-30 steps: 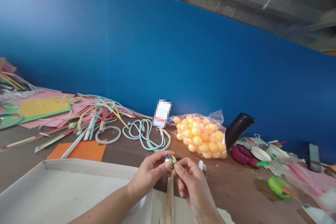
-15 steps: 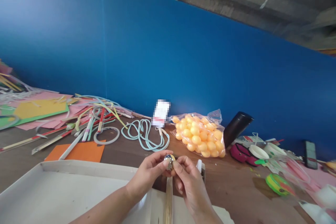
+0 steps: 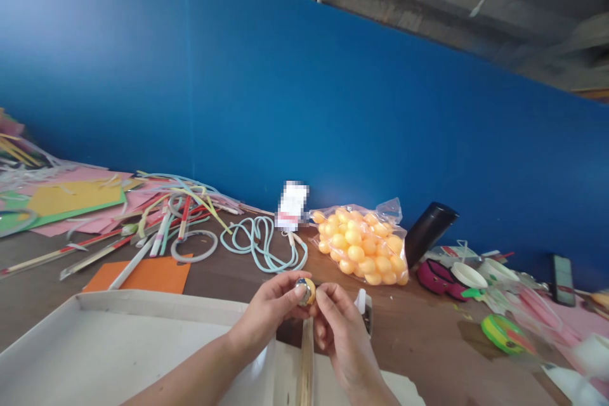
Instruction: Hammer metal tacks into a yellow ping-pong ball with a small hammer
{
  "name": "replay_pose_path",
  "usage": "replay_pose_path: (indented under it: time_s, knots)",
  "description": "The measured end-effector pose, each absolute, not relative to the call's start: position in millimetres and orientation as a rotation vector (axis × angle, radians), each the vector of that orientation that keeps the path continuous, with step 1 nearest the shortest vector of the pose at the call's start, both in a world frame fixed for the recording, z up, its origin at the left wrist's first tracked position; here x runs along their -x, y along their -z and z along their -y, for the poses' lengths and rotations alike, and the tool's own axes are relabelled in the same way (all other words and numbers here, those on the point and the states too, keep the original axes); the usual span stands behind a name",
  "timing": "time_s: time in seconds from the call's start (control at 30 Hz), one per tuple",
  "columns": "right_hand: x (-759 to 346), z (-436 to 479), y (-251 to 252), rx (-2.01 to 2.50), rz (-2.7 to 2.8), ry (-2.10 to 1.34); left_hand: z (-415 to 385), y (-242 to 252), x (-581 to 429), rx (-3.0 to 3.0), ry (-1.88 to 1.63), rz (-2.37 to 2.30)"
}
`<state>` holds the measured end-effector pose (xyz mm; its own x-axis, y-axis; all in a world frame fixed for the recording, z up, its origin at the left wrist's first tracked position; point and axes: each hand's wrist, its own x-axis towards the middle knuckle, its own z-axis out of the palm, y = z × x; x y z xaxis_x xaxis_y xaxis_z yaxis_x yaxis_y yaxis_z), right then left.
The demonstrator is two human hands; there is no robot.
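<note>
In my left hand (image 3: 269, 307), thumb and fingers pinch a small shiny ball (image 3: 305, 290), silver on its left and yellow-gold on its right. My right hand (image 3: 340, 323) is at the ball's right edge with thumb and forefinger pressed together; whatever is between them is too small to make out. Below the two hands a narrow wooden strip (image 3: 307, 371) runs toward me. It lies beside a shallow white tray (image 3: 157, 298) at the lower left. Just past my right hand is a small object with a white tip (image 3: 361, 301), partly hidden.
Behind the hands lie a clear bag of orange balls (image 3: 361, 244), a light-blue cord (image 3: 259, 244) and a black cylinder (image 3: 431, 231). Coloured paper and sticks pile up at left, near an orange sheet (image 3: 157, 276). A green tape roll (image 3: 504, 333) and phone (image 3: 563, 279) are right.
The ball has turned slightly in my left hand, so more of its yellow-gold side shows. My right fingertips have shifted a little to the right, off the ball's front.
</note>
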<state>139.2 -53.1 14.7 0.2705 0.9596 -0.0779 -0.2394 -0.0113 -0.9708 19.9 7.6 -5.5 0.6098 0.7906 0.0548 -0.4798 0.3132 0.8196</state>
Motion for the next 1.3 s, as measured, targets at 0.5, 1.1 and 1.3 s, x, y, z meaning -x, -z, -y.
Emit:
replay_pose_path:
  time_s: [0.5, 1.1, 1.3]
  knots:
    - [-144.6, 50.3, -1.9, 1.269, 0.958, -1.014, -7.9, 8.0, -21.1, -0.924, -0.848, -0.483]
    - [-142.1, 58.2, -1.7, 1.524, 1.456, -0.452, -6.2, 0.4, -20.3, -0.935, -0.816, -0.379]
    - [-146.9, 57.7, 1.4, 1.54, 1.65, -0.141, -7.0, 3.1, -20.6, -0.91, -0.809, -0.408]
